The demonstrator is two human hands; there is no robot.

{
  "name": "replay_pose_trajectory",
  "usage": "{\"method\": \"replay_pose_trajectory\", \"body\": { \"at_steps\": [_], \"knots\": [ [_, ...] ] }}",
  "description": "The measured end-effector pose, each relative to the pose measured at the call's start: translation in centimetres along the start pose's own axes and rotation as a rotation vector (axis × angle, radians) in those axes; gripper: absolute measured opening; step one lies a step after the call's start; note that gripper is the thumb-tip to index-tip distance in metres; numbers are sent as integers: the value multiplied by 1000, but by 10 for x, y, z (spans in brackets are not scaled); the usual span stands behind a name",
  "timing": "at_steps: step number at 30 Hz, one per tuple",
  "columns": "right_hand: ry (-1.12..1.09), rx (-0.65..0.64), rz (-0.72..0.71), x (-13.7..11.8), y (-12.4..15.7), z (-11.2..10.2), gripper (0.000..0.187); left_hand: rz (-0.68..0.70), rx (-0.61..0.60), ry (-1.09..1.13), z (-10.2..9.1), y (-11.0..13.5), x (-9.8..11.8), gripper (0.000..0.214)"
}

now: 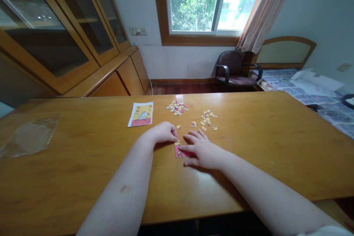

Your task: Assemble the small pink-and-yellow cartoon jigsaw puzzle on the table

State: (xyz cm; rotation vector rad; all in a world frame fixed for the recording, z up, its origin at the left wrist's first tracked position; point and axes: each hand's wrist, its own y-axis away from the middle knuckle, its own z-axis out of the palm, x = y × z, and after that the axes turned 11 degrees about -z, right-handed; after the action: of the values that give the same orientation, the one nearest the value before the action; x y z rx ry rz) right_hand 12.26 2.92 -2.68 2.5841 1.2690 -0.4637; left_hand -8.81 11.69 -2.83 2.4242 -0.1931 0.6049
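Observation:
A small joined patch of red and yellow jigsaw pieces (pixel 179 152) lies on the wooden table (pixel 83 155) between my hands. My left hand (pixel 163 132) is curled, its fingertips pinching a piece at the patch's upper edge. My right hand (pixel 201 150) lies flat with fingers spread, pressing on the patch's right side. Loose pieces sit beyond: a pile (pixel 177 107) and a scattered group (pixel 207 118). A printed reference picture (pixel 141 114) lies to the left of them.
A clear plastic bag (pixel 29 138) lies at the table's left. Behind stand wooden glass-door cabinets (pixel 55 33), a dark armchair (pixel 233 68) under the window, and a bed (pixel 309 88) at the right.

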Motion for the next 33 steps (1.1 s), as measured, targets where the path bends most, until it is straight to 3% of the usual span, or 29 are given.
{"method": "replay_pose_trajectory", "body": {
  "at_steps": [12, 17, 20, 24, 33],
  "knots": [
    [6, 29, -72, -3, 0, 2, 67, 40, 40, -20, 4, 0, 3, 16],
    [-34, 23, -106, -4, 0, 1, 69, 100, 421, 21, 11, -10, 11, 23],
    [-37, 34, -121, -3, -1, 1, 69, 274, 545, -38, 21, -17, 17, 26],
    [-32, 48, -150, -3, -1, 2, 69, 425, 488, -148, 33, -21, 20, 34],
    [-19, 99, -205, -5, 1, 0, 65, 462, 375, -168, 37, -26, 22, 35]
  ]
}}
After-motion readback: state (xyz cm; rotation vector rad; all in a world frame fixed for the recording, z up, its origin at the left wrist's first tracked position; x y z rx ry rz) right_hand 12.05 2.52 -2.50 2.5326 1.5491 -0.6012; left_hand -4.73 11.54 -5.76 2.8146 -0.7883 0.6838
